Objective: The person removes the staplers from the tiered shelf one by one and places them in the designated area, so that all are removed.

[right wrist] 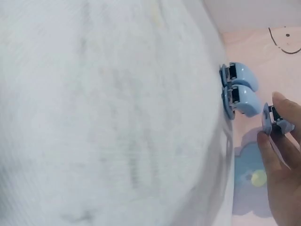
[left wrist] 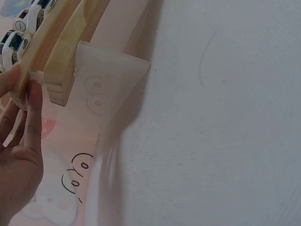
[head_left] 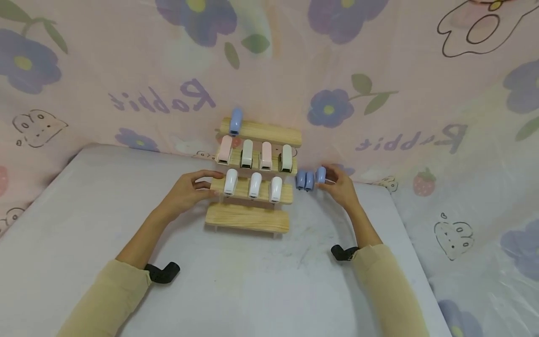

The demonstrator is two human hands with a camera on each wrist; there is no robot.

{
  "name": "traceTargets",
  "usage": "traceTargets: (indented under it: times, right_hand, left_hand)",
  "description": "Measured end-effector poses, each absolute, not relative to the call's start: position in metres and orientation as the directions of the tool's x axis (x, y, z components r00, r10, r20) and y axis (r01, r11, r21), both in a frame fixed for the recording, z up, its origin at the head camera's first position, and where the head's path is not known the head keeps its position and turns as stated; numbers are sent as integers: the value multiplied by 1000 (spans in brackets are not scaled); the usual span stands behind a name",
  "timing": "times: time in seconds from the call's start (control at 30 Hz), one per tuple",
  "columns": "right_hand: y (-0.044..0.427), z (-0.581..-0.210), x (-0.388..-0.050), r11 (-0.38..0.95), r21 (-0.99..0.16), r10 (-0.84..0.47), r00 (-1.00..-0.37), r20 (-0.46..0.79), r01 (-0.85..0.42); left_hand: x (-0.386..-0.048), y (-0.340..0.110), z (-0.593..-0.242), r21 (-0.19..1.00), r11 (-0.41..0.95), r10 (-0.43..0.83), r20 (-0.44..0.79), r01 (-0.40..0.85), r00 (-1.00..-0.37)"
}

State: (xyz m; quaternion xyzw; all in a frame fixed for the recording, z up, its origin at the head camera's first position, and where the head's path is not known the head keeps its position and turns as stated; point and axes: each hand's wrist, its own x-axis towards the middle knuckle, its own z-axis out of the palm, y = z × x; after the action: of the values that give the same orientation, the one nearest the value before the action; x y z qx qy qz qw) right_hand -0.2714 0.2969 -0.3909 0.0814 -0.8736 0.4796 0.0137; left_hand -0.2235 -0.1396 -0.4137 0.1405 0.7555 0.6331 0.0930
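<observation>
My right hand [head_left: 342, 188] pinches a small blue stapler [right wrist: 277, 120] between thumb and fingers, right of the tiered wooden display rack [head_left: 248, 217]. Two more blue staplers [head_left: 305, 180] stand side by side on the table, just left of that hand. At the rack's left end, my left hand [head_left: 185, 193] grips the end of a wooden step, thumb on one side and fingers on the other, as the left wrist view shows. One blue stapler [head_left: 236, 121] sits on the top step. Below it come pink and pale green staplers [head_left: 247, 153], then three white staplers [head_left: 255, 185].
The rack's steps rest on translucent side supports [left wrist: 108, 80]. A white-covered table [head_left: 252, 281] lies under everything, with faint grey marks on its surface. Behind it hangs a pink curtain [head_left: 269, 84] printed with flowers and rabbits.
</observation>
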Motion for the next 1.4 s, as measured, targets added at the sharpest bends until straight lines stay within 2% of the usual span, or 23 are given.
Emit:
traceTargets:
  times: [0.43, 0.7, 1.03, 1.4]
  right_hand:
    - [298, -406, -277, 542, -835, -114, -993, 38, -94]
    - [317, -446, -301, 599, -796, -81, -996, 43, -83]
    - [317, -450, -307, 569, -812, -120, -990, 75, -130]
    - [321, -448, -309, 567, -818, -142, -990, 17, -95]
  left_hand:
    - [-223, -142, -412, 978, 180, 335, 36, 101, -941]
    - [-225, -142, -413, 976, 192, 341, 29, 100, -940]
    - [-226, -143, -410, 975, 198, 337, 26, 98, -941]
    - [-225, -142, -411, 977, 205, 325, -8, 62, -946]
